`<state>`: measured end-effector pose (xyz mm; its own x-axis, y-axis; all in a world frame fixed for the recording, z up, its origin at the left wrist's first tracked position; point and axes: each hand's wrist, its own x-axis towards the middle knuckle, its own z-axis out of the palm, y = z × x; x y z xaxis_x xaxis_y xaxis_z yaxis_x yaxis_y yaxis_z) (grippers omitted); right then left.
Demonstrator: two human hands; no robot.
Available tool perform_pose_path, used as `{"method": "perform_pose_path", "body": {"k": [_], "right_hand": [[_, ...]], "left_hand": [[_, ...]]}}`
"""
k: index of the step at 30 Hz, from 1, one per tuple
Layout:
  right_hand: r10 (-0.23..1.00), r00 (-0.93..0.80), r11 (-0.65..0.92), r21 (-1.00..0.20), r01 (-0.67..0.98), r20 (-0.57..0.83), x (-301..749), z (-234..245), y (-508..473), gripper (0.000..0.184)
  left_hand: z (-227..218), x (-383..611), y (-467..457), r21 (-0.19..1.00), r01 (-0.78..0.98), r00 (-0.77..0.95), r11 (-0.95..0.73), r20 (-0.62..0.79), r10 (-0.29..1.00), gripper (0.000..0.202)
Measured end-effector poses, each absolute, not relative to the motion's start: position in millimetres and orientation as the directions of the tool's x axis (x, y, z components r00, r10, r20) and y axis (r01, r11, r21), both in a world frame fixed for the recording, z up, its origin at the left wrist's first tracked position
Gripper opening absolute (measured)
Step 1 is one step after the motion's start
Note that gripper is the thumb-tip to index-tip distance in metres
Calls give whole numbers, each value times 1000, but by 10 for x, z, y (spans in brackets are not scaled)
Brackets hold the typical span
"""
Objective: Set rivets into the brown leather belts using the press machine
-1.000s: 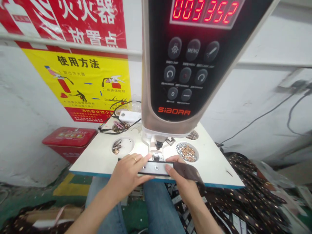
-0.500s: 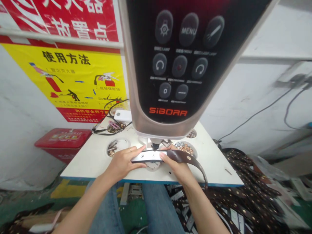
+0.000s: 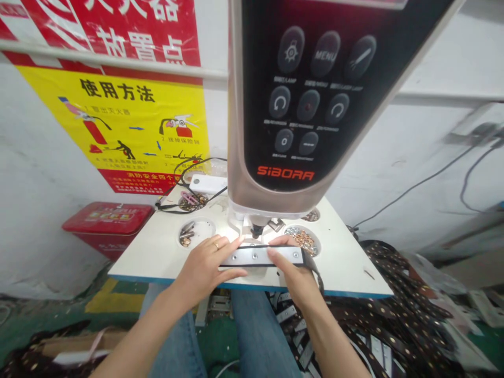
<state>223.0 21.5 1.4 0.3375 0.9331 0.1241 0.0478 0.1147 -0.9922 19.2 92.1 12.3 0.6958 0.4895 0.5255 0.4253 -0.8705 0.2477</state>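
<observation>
A grey strip with rivets, the end of a dark brown belt (image 3: 263, 256), lies on the white work table (image 3: 157, 254) under the punch of a SIBORA riveting machine (image 3: 299, 105). My left hand (image 3: 205, 265) grips the strip's left end between thumb and fingers, a ring on one finger. My right hand (image 3: 293, 273) pinches the strip near its middle; the brown belt hangs off the table edge to the right behind it.
Round wells in the table hold rivets (image 3: 301, 239) and small metal parts (image 3: 187, 233). A white box and black cable (image 3: 205, 184) sit at the back. A red box (image 3: 106, 220) stands on the left floor. A heap of studded belts (image 3: 397, 315) lies at the right.
The strip has slid to the right under the punch, showing more grey length with rivets. Both hands stayed on it. The camera view shifted slightly.
</observation>
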Motion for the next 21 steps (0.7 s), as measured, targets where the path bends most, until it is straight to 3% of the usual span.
{"method": "perform_pose_path", "body": {"k": [4,8,14,18,21], "right_hand": [[939,339,71,-997,-29,57,2294,-115,418,27],[960,275,40,-999,33,48,2306,-166,425,29],[948,307,57,-992,114,89,2285,-120,410,24],[888,421,188,-982,33,184,2158,6,255,21],[931,319,198,-980,-37,176,2071,59,59,22]], "left_hand": [[130,243,1151,481,436,710,-761,336,619,56],[76,237,1267,665,429,716,-612,163,679,52],[80,230,1284,722,402,709,-563,143,690,52],[234,233,1031,684,395,683,-613,228,694,55],[309,195,761,730,331,701,-597,233,674,53]]}}
